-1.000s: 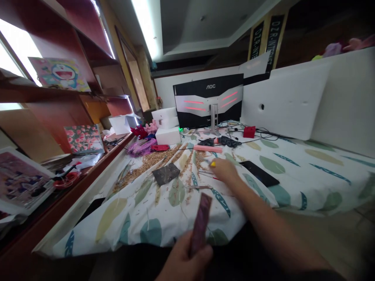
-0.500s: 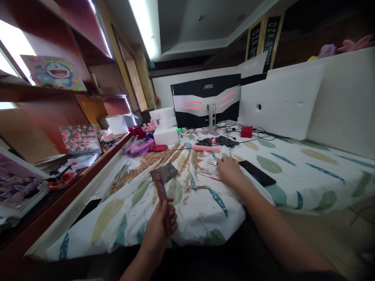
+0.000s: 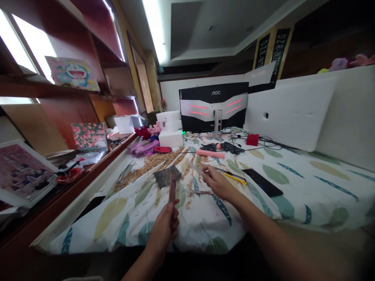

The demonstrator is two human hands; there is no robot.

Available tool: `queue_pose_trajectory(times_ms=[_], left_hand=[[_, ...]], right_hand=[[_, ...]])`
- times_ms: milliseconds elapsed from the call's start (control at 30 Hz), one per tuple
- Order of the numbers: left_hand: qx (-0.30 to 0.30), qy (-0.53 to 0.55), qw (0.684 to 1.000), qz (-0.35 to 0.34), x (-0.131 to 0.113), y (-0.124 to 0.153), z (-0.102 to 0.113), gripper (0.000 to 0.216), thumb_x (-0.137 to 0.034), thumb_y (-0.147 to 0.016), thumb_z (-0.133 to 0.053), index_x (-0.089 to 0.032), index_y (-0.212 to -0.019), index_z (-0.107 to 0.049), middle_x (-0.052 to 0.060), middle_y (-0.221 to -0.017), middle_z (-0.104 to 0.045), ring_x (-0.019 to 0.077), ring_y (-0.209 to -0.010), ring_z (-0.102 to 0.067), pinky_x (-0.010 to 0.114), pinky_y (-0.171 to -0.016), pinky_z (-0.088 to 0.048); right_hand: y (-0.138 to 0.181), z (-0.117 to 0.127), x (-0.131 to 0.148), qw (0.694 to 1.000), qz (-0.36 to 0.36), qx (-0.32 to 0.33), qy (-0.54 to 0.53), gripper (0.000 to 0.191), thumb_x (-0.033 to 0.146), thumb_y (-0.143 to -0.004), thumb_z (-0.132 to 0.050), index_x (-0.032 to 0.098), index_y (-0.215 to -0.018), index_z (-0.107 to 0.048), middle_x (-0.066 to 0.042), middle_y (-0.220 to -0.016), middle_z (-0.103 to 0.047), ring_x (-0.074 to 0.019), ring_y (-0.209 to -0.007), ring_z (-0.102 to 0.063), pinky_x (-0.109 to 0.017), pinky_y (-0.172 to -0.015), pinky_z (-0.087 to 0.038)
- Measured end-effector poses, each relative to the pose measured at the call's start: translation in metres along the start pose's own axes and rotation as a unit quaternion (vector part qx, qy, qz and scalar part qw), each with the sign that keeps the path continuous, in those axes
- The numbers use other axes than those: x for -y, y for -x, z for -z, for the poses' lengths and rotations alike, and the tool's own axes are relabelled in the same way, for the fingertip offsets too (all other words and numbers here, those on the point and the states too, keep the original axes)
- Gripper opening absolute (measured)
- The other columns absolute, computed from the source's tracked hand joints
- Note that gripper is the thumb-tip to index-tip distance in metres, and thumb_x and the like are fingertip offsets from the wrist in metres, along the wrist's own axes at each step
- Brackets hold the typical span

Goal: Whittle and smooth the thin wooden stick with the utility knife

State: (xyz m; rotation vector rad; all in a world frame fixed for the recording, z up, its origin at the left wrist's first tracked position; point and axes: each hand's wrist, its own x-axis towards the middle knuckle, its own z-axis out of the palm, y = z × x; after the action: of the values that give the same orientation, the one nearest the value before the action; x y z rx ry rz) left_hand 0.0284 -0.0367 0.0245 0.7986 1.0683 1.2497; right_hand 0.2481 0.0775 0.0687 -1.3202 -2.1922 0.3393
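Observation:
My left hand [image 3: 164, 228] is closed round a narrow reddish-brown wooden stick [image 3: 172, 187], held upright over the near part of the leaf-patterned tablecloth [image 3: 187, 218]. My right hand [image 3: 215, 182] reaches further in and pinches a thin pale tool [image 3: 196, 168] at its fingertips. A yellow-handled tool [image 3: 236, 178] lies just right of that hand. A dark square sheet [image 3: 165, 176] lies behind the stick. Wood shavings [image 3: 152, 162] are strewn across the cloth beyond it.
A black phone [image 3: 263, 182] lies to the right. A pink bar [image 3: 210, 153], white foam blocks [image 3: 170, 130], a red box [image 3: 252, 139], cables and a monitor [image 3: 215, 107] stand at the back. White foam panels [image 3: 290, 113] wall the right side. Shelves with pictures [image 3: 84, 136] run along the left.
My left hand has moved left and forward and stood the stick upright. My right hand has drawn back from the tools with a thin pale tool pinched in it.

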Motion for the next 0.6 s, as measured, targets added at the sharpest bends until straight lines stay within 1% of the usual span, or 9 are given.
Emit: queue_pose_trajectory(times_ms=[67,100,133,200,233,267,333,400,600], left_hand=[[-0.010,-0.065,0.997,-0.027,0.002,-0.003,0.001,0.056,-0.059,-0.084,-0.060,-0.019,-0.123,-0.057,-0.004,-0.072,-0.047,0.0099,-0.053,-0.042,0.019,-0.044,-0.024],[-0.014,-0.117,0.991,-0.057,0.001,-0.004,0.003,0.052,-0.056,-0.085,-0.060,-0.019,-0.122,-0.058,-0.001,-0.077,-0.053,0.0129,-0.059,-0.049,0.021,-0.048,-0.031],[-0.021,-0.181,0.979,-0.097,0.000,-0.006,0.004,0.048,-0.052,-0.086,-0.059,-0.018,-0.121,-0.059,0.003,-0.084,-0.060,0.0168,-0.070,-0.057,0.024,-0.055,-0.039],[-0.037,-0.330,0.926,-0.178,-0.005,-0.008,0.007,0.038,-0.045,-0.092,-0.053,-0.018,-0.118,-0.060,0.010,-0.102,-0.068,0.0242,-0.094,-0.063,0.030,-0.074,-0.046],[-0.044,-0.395,0.894,-0.206,-0.008,-0.009,0.009,0.033,-0.042,-0.095,-0.048,-0.018,-0.115,-0.061,0.012,-0.108,-0.069,0.0260,-0.102,-0.063,0.033,-0.081,-0.045],[-0.050,-0.447,0.866,-0.220,-0.011,-0.011,0.011,0.031,-0.039,-0.097,-0.044,-0.018,-0.112,-0.061,0.013,-0.109,-0.069,0.0269,-0.103,-0.063,0.034,-0.084,-0.045],[-0.064,-0.513,0.827,-0.222,-0.016,-0.014,0.014,0.029,-0.036,-0.098,-0.039,-0.019,-0.102,-0.062,0.014,-0.101,-0.071,0.0278,-0.096,-0.065,0.036,-0.082,-0.044],[-0.076,-0.541,0.810,-0.215,-0.017,-0.017,0.016,0.027,-0.033,-0.098,-0.040,-0.018,-0.095,-0.062,0.014,-0.093,-0.071,0.0286,-0.089,-0.066,0.036,-0.079,-0.042],[-0.087,-0.598,0.770,-0.203,-0.009,-0.024,0.021,0.029,-0.028,-0.099,-0.036,-0.016,-0.102,-0.063,0.016,-0.099,-0.071,0.0288,-0.094,-0.066,0.036,-0.080,-0.041]], right_hand=[[0.006,-0.009,0.025,0.987,0.071,0.002,-0.146,0.031,0.043,-0.104,-0.032,0.021,-0.114,-0.052,0.000,-0.086,-0.064,-0.0154,-0.074,-0.057,-0.025,-0.067,-0.040],[0.008,-0.015,0.035,0.978,0.089,0.004,-0.189,0.029,0.043,-0.103,-0.036,0.022,-0.108,-0.055,0.000,-0.083,-0.063,-0.0154,-0.073,-0.056,-0.025,-0.067,-0.040],[0.009,-0.021,0.042,0.975,0.090,0.004,-0.203,0.028,0.043,-0.102,-0.038,0.021,-0.100,-0.057,0.001,-0.080,-0.062,-0.0154,-0.073,-0.056,-0.026,-0.067,-0.039],[0.009,-0.032,0.049,0.977,0.075,0.016,-0.198,0.031,0.040,-0.102,-0.040,0.020,-0.086,-0.058,0.000,-0.075,-0.061,-0.0156,-0.072,-0.055,-0.026,-0.067,-0.038],[0.009,-0.036,0.050,0.978,0.073,0.035,-0.193,0.032,0.039,-0.101,-0.041,0.020,-0.082,-0.058,0.000,-0.074,-0.060,-0.0157,-0.071,-0.055,-0.026,-0.066,-0.038],[0.008,-0.040,0.050,0.978,0.074,0.053,-0.189,0.032,0.039,-0.100,-0.042,0.020,-0.080,-0.058,0.000,-0.073,-0.060,-0.0159,-0.071,-0.055,-0.027,-0.066,-0.038],[0.007,-0.047,0.050,0.980,0.058,0.045,-0.183,0.031,0.037,-0.099,-0.043,0.020,-0.078,-0.057,0.000,-0.073,-0.061,-0.0165,-0.072,-0.055,-0.027,-0.067,-0.037],[0.008,-0.054,0.050,0.984,0.030,0.011,-0.177,0.031,0.036,-0.098,-0.043,0.020,-0.075,-0.056,-0.001,-0.072,-0.060,-0.0169,-0.071,-0.055,-0.027,-0.066,-0.036],[0.010,-0.073,0.053,0.980,0.004,-0.012,-0.197,0.030,0.034,-0.097,-0.043,0.020,-0.073,-0.055,-0.001,-0.071,-0.061,-0.0170,-0.071,-0.054,-0.027,-0.066,-0.037]])
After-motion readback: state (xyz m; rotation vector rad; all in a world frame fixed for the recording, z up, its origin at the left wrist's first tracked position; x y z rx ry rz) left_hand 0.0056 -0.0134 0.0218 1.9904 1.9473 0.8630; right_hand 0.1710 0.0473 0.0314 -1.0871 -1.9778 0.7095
